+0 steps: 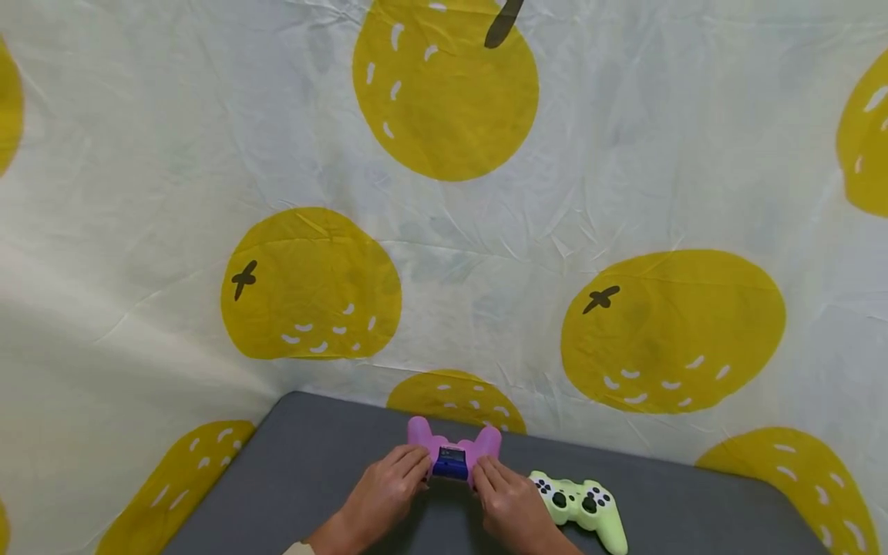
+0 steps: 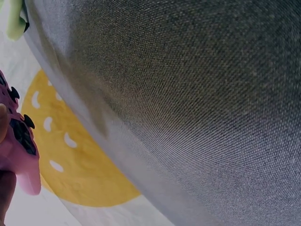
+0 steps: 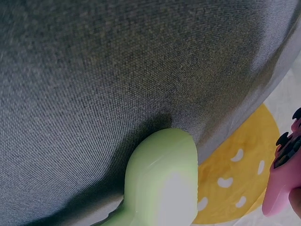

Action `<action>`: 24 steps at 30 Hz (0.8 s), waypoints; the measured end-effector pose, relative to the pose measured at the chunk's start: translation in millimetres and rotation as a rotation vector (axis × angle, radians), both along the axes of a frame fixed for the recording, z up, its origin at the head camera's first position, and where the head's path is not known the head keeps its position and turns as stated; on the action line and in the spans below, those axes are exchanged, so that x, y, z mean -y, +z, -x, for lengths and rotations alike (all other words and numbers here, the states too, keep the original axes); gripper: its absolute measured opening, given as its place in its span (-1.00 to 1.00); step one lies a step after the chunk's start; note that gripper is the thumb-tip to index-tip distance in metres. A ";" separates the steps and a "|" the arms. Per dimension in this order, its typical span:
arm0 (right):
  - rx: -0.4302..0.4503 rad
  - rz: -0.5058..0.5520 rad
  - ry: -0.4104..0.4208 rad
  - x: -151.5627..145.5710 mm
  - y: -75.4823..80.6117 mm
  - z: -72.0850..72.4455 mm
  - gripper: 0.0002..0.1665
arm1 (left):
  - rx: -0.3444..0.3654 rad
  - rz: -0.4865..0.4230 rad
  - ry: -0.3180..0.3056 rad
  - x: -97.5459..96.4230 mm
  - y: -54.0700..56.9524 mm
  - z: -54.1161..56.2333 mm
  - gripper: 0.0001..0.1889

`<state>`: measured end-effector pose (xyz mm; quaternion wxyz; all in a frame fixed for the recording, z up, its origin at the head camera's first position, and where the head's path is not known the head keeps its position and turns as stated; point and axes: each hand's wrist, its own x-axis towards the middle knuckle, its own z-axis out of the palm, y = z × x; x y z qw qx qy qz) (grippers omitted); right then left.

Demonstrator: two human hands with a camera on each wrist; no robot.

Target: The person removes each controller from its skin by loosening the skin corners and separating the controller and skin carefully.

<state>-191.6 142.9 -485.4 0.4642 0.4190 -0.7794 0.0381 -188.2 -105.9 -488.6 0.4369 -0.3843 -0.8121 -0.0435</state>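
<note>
Head view: by the left hand, the left end of the pink controller is gripped over the grey table. Its long axis is set left-to-right, handles pointed toward the patterned cloth. Its right end is gripped by the right hand, beside a pale green controller.

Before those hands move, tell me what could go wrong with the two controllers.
Fingers of the left hand and right hand hold the pink controller above the table; if their grip loosened, it might drop. The pale green controller lies close beside the right hand, which could bump it.
</note>
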 end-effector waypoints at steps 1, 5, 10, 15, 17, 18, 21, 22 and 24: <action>-0.008 0.003 0.003 0.0 -0.4 0.1 -0.37 | 0.002 -0.001 -0.002 0.0 -0.5 0.0 -0.51; -0.033 0.007 0.017 0.3 -1.8 0.8 -0.37 | 0.002 -0.009 -0.007 -0.1 -1.8 -0.1 -0.52; -0.031 -0.002 0.011 0.1 -2.9 0.9 -0.33 | -0.014 -0.014 -0.015 -0.8 -2.0 0.7 -0.54; -0.007 -0.010 -0.003 0.1 -4.4 -0.9 -0.32 | -0.018 -0.011 -0.010 -1.6 -2.2 0.5 -0.53; 0.002 -0.012 -0.007 0.3 -4.8 -1.3 -0.32 | -0.013 -0.005 -0.006 -2.0 -2.0 0.4 -0.52; 0.005 -0.013 -0.010 0.3 -5.0 -1.5 -0.32 | -0.010 -0.002 -0.004 -2.1 -2.2 0.3 -0.52; 0.010 -0.019 -0.016 0.4 -5.7 -2.0 -0.32 | -0.006 0.006 -0.002 -2.1 -3.1 0.3 -0.53; 0.010 -0.023 -0.019 0.5 -5.8 -2.3 -0.32 | -0.008 0.009 -0.001 -2.0 -3.4 0.3 -0.53; 0.005 -0.030 -0.024 0.9 -5.8 -2.8 -0.33 | -0.015 0.014 0.000 -1.6 -4.2 1.0 -0.53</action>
